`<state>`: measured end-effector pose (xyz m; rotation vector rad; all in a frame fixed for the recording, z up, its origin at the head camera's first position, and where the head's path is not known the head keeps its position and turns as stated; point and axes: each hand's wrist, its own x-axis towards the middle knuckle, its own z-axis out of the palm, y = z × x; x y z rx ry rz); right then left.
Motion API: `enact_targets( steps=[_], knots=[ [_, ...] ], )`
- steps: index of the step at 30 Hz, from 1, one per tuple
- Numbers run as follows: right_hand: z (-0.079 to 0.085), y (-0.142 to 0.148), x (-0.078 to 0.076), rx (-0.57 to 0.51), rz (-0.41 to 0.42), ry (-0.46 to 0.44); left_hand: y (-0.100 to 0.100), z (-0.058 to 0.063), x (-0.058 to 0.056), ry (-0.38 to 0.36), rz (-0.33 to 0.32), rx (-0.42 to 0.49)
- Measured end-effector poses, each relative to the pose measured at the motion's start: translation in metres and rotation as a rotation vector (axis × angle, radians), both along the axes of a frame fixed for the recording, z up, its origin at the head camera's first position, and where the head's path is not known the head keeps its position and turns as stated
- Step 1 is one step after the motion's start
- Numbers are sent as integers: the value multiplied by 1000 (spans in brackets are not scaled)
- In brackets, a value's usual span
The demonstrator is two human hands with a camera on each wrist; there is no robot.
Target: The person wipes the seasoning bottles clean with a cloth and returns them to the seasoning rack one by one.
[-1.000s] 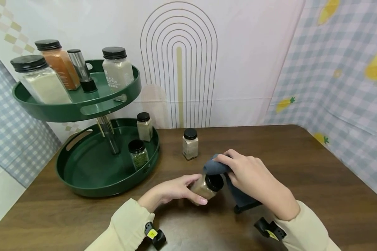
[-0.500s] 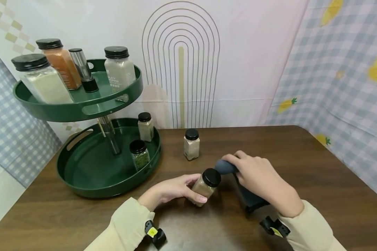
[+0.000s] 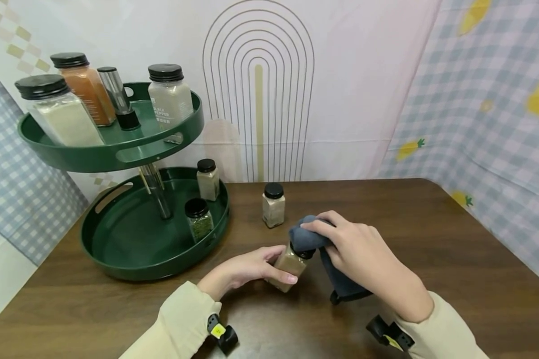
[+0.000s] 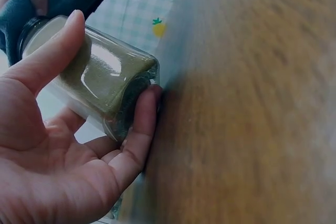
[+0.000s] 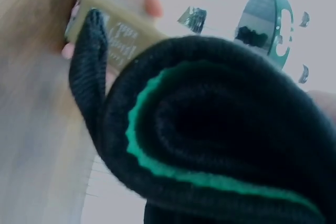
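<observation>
My left hand (image 3: 256, 269) grips a small square glass spice jar (image 3: 289, 267), which tilts with its black lid toward the right. In the left wrist view the thumb lies along one side of the jar (image 4: 113, 74), and fingers curl under its base; the powder inside is greenish brown. My right hand (image 3: 357, 249) holds a folded dark blue cloth (image 3: 307, 237) against the jar's lid, covering most of it. The cloth's loose end hangs below that hand. Seen from the right wrist, the folded cloth (image 5: 210, 187) fills much of the view and shows a green inner edge.
A similar spice jar (image 3: 273, 205) stands on the wooden table (image 3: 431, 239) behind the hands. To the left is a two-tier green rack (image 3: 130, 269). Its lower tray carries two small jars (image 3: 199, 219); its upper tray has larger jars (image 3: 170, 97) and a metal grinder (image 3: 119, 99).
The right hand drew the cloth off the lid to the right, then brought it back left over the lid. The left hand keeps the jar, whose tilt shifted slightly.
</observation>
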<state>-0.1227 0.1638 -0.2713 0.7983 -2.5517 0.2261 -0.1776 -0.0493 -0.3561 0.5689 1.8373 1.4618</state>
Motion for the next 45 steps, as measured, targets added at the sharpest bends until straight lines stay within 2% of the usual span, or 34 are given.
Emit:
enact_targets(
  steps=[9, 14, 17, 19, 22, 25, 27, 33, 45],
  knots=[
    [-2, 13, -9, 61, -116, -79, 2, 0, 2, -45, 28, 1],
    [4, 20, -7, 156, -215, -114, 2, 0, 2, -41, 31, 6],
    [10, 21, -3, 151, -248, -99, 2, 0, 2, -38, 33, 10],
    [12, 19, -1, 96, -226, -59, 2, 1, 2, -40, 33, 9],
    [13, 13, 2, 19, -134, 8, 2, 2, 2, -37, 26, 8],
    [10, 4, 4, 10, -41, 28, 2, 4, 2, -32, 27, 4],
    [7, 1, 4, 17, -24, 19, 2, 5, 2, -31, 31, 2],
    [4, 2, 4, 34, -73, -11, 3, 5, 2, -47, 38, -3],
    [5, 11, 4, 189, -155, -36, 3, 3, 3, -33, 48, -13]
  ],
)
